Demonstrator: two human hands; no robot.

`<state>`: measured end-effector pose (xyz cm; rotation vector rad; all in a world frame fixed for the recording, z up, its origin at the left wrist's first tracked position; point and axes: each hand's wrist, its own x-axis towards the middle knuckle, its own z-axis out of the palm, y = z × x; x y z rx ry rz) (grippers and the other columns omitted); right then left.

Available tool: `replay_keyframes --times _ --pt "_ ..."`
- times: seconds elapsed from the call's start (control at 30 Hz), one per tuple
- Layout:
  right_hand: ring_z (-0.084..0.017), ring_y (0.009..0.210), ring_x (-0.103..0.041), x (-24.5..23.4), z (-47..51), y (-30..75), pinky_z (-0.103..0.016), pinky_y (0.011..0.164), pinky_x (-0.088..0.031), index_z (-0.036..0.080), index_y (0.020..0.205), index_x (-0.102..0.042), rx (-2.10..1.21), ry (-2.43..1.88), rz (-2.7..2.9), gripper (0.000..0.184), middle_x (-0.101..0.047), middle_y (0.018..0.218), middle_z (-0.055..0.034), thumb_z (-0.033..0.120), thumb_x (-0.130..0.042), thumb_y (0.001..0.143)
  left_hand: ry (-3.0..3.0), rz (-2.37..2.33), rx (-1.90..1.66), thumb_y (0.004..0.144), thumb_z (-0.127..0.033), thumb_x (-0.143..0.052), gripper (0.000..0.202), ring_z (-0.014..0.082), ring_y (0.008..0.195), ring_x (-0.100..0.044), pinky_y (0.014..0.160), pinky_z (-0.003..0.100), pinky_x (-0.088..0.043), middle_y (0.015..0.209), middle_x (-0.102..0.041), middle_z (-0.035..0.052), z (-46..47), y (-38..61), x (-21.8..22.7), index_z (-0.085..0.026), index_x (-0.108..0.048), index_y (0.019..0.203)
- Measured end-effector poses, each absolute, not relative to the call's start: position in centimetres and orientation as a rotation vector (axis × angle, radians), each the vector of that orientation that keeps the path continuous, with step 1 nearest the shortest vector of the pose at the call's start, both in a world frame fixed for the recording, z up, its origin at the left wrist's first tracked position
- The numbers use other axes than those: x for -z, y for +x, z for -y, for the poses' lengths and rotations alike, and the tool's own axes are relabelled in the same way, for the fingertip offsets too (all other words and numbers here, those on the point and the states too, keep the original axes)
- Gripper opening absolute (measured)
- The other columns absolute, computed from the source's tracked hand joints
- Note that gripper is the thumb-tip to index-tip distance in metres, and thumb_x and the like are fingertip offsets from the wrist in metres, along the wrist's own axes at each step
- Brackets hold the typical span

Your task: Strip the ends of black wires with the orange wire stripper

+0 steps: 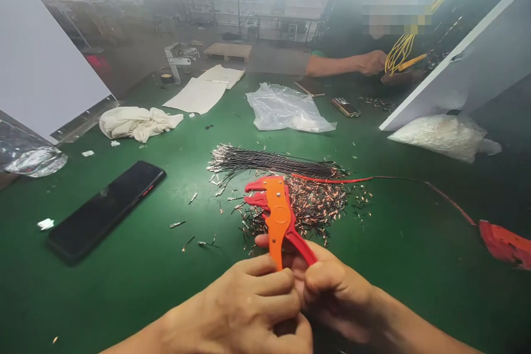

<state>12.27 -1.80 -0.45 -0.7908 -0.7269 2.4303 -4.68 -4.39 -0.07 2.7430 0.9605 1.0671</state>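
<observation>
Both my hands meet at the lower middle of the view around an orange and red wire stripper [276,213]. My left hand [249,304] is closed on the orange handle. The red handle sits in my right hand [336,287], which is closed too. The tool's jaws point away from me, over a heap of stripped copper-ended wire bits [315,204]. Behind the heap lies a bundle of thin black wires [274,161] with bare ends toward the left. A red wire [332,179] runs from the bundle off to the right.
A black phone [105,209] lies at left on the green mat [145,276]. White cloth [139,121], paper sheets [205,91] and clear plastic bags [286,108] lie farther back. A red object [504,243] sits at right. Another person's hands [373,62] handle yellow wires at the far right.
</observation>
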Motion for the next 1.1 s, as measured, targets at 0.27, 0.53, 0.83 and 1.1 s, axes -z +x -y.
replay_keyframes --times 0.27,0.53,0.83,1.1 --pt "-0.022 0.101 -0.066 0.3 1.2 12.9 -0.038 0.09 -0.05 0.023 0.117 -0.06 -2.427 -0.589 0.74 0.071 -0.069 0.109 -0.0068 0.004 -0.048 0.05 2.551 -0.842 -1.308 0.087 -0.003 -0.052 0.018 0.0157 0.084 -0.066 0.075 0.03 -0.056 0.083 -0.071 0.0055 3.6 -6.6 -1.0 -0.017 -0.063 0.089" --pt "-0.025 0.093 -0.067 -1.1 1.2 13.7 -0.047 0.09 -0.049 0.019 0.12 -0.059 -2.515 -0.364 0.613 0.049 -0.063 0.101 -0.007 0.018 -0.06 0.07 1.856 -1.484 -1.726 0.084 -0.007 -0.066 0.018 0.0081 0.062 -0.054 0.053 0.023 -0.045 0.072 -0.061 -0.0043 1.8 -8.8 -1.2 -0.023 -0.068 0.092" --pt "-0.017 0.072 -0.067 -1.5 2.0 13.5 -0.029 0.068 -0.048 0.017 0.113 -0.057 -2.698 -0.339 0.478 0.047 -0.065 0.085 -0.003 0.035 -0.065 0.07 2.078 -1.389 -1.557 0.085 -0.009 -0.064 0.013 0.0057 0.056 -0.057 0.053 0.016 -0.048 0.071 -0.066 -0.0042 2.2 -7.4 -0.3 -0.019 -0.067 0.094" --pt "-0.016 0.071 -0.069 -1.0 2.1 13.0 -0.024 0.063 -0.044 0.012 0.113 -0.057 -2.74 -0.209 0.373 0.048 -0.07 0.082 -0.0071 0.035 -0.064 0.072 2.112 -1.244 -1.539 0.086 -0.005 -0.063 0.017 0.0071 0.071 -0.068 0.066 0.013 -0.053 0.083 -0.072 -0.0005 2.4 -7.2 0.6 -0.018 -0.063 0.096"
